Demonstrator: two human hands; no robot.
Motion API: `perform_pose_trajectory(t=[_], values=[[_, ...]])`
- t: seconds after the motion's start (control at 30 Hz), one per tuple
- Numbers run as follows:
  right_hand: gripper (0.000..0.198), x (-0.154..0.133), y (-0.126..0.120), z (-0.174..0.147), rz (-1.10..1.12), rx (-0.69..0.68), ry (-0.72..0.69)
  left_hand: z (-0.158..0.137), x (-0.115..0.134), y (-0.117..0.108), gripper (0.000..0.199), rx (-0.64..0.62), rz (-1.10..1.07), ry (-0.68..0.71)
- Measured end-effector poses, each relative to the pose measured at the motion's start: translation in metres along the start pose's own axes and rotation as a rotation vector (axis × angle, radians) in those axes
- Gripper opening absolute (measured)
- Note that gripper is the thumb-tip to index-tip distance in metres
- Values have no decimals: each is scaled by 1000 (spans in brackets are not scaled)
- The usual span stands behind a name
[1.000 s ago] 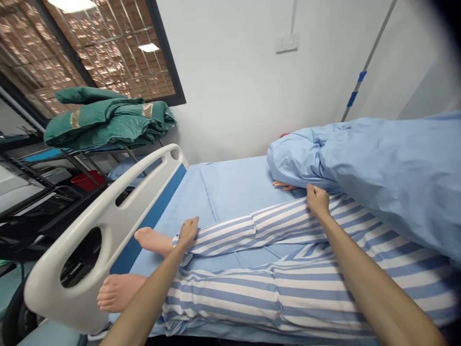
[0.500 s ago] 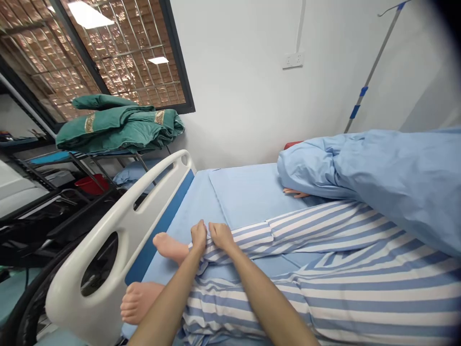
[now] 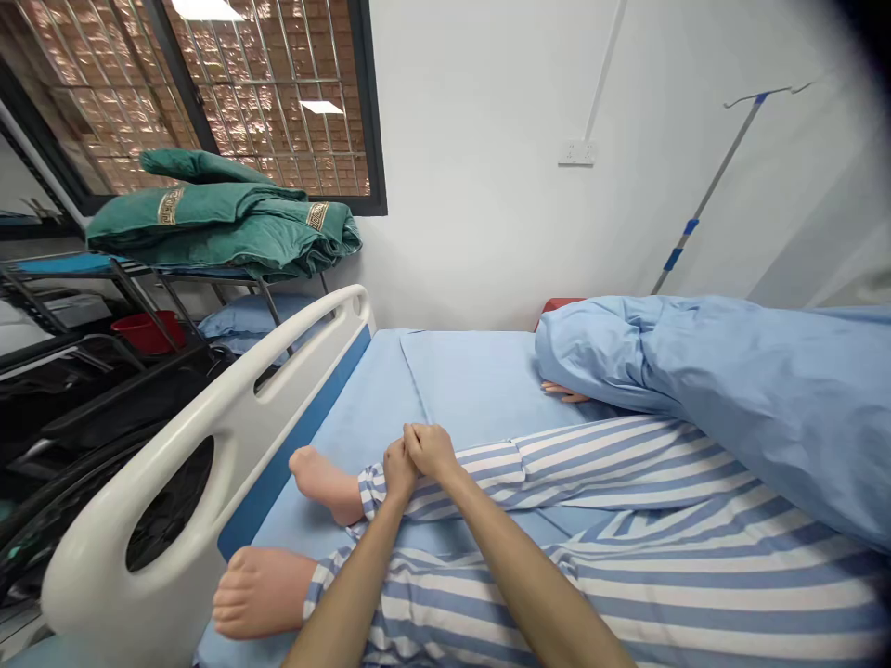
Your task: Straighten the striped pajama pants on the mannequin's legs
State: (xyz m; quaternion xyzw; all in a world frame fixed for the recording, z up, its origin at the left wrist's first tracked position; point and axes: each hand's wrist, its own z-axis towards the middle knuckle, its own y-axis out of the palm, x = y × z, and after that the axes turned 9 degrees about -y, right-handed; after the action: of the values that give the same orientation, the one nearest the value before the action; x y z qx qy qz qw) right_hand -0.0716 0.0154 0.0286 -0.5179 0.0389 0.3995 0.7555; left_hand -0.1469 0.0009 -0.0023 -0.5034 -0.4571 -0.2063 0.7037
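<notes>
My left hand (image 3: 400,468) and my right hand (image 3: 430,449) are both closed and pressed together, thumb sides touching, over the far shin of a lying figure that looks like a manikin. Beneath them is the blue-and-white striped trouser leg (image 3: 487,468). My fingers curl downward out of sight, so I cannot tell whether they pinch the cloth. To the left of my hands, the far bare foot (image 3: 324,478) sticks out of its cuff. Closer to me lies the other bare foot (image 3: 261,594), beyond my left forearm.
A white footboard (image 3: 229,436) with cut-outs closes the bed's left end. The blue quilt (image 3: 696,362) covers the upper body, with fingers (image 3: 565,393) showing at its edge. Green folded bedding (image 3: 237,227) rests on a rack. A drip pole (image 3: 710,195) stands behind.
My hands have come together and moved slightly up the shin, away from the cuff. More of both ankles shows now. The view has tilted and shifted a little.
</notes>
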Motion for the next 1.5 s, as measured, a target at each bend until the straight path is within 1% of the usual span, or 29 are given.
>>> perform_pose_trajectory(t=[0.03,0.1,0.2,0.3,0.43,0.53,0.6,0.7,0.8,0.9,0.97,1.0,1.1,1.17,1.23,1.3,1.4,1.5], values=[[45,0,-4,0,-26,-6,-24,0,0,0,35,-11,-4,-5],[45,2,-6,-2,-26,-5,-12,0,0,1,37,-1,-40,3],[44,11,3,-11,59,10,41,0,-3,3,40,34,-119,37],[44,20,14,-16,192,59,49,6,-2,4,39,27,-174,16],[45,29,17,-12,430,188,132,19,17,5,38,9,-261,-45],[42,34,14,-9,605,241,175,17,29,16,38,13,-309,-63],[40,36,14,-10,662,265,204,9,29,26,39,37,-265,-55],[39,33,12,-11,628,283,249,-3,23,35,38,83,-130,-5],[42,28,3,-7,468,222,238,-5,19,35,38,57,-114,14],[45,25,-14,-2,233,127,131,-3,20,31,38,7,-133,-1],[45,28,-23,-3,107,86,51,-3,20,31,38,-6,-135,3],[45,31,-25,-5,61,71,33,-4,19,32,38,-1,-140,8],[44,40,-20,-16,-34,37,60,-4,18,34,37,27,-179,17],[43,45,-13,-22,-64,35,91,-2,19,36,35,37,-234,-31],[43,49,-8,-25,-54,58,106,4,25,38,32,51,-298,-105],[44,51,-7,-24,9,100,114,10,35,42,31,73,-335,-155],[47,55,-11,-21,191,189,140,15,51,50,31,75,-355,-140],[47,61,-13,-20,367,270,168,8,56,57,32,84,-367,-145]])
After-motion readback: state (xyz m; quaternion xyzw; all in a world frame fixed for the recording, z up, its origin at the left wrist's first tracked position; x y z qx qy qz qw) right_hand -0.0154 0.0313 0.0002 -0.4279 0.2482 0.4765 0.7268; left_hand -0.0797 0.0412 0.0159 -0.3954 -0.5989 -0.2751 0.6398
